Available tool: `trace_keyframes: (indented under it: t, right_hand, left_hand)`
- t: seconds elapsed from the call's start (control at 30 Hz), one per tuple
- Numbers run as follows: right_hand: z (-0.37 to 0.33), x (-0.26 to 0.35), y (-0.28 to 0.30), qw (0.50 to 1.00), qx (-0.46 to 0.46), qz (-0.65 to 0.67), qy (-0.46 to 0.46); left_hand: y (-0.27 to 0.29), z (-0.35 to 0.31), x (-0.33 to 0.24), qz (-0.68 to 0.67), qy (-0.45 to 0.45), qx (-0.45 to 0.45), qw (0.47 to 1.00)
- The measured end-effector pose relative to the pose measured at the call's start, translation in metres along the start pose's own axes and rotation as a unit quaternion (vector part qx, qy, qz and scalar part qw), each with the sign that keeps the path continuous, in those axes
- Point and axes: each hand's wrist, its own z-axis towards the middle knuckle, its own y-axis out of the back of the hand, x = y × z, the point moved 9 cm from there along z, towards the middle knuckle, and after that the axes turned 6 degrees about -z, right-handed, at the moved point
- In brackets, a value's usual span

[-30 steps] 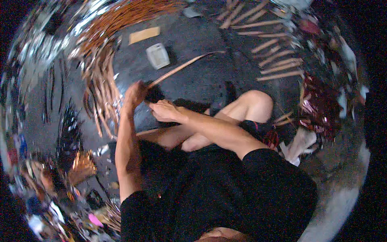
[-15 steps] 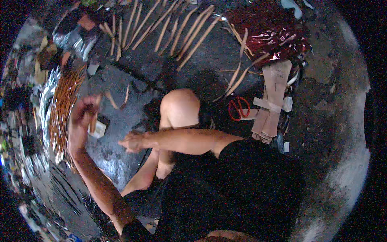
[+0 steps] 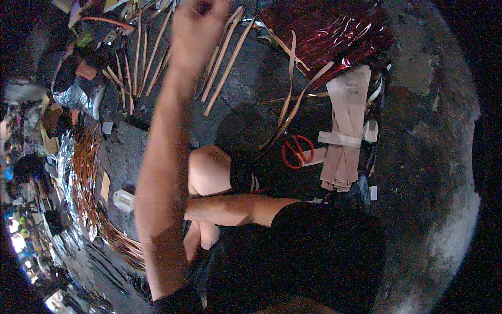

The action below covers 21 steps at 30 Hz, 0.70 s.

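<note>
Reaching out beside tan strips, the left of the hands

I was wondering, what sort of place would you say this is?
Probably a craft workshop or floor-level workspace, though its trade is unclear: thin pale strips lie in a row on the dark floor, with red-handled scissors and shiny dark red sheeting nearby.

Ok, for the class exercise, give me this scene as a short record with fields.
Left hand: at the top edge, in front of pale strips; grip unclear
Right hand: hidden behind the left forearm
Scissors: red-handled, left of the brown bundle
Bundle: flat pieces, pale band across
Beyond bundle: shiny dark red sheet
Left of forearm: small white box
</note>
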Motion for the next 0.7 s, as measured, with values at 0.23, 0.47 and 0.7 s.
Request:
trace_keyframes:
  t: [0.23,0.47,0.7]
  right_hand:
    - [-0.023,0.003,0.021,1.000,0.019,-0.004,-0.010]
    - [-0.022,0.013,0.023,0.999,0.043,-0.018,-0.005]
    - [-0.014,0.022,0.012,0.995,0.083,-0.056,-0.003]
  left_hand:
    - [-0.079,-0.172,0.138,0.270,0.265,0.228,0.897]
    - [0.060,-0.202,0.085,0.256,0.327,0.103,0.904]
    - [0.281,-0.388,0.042,0.226,0.360,-0.171,0.889]
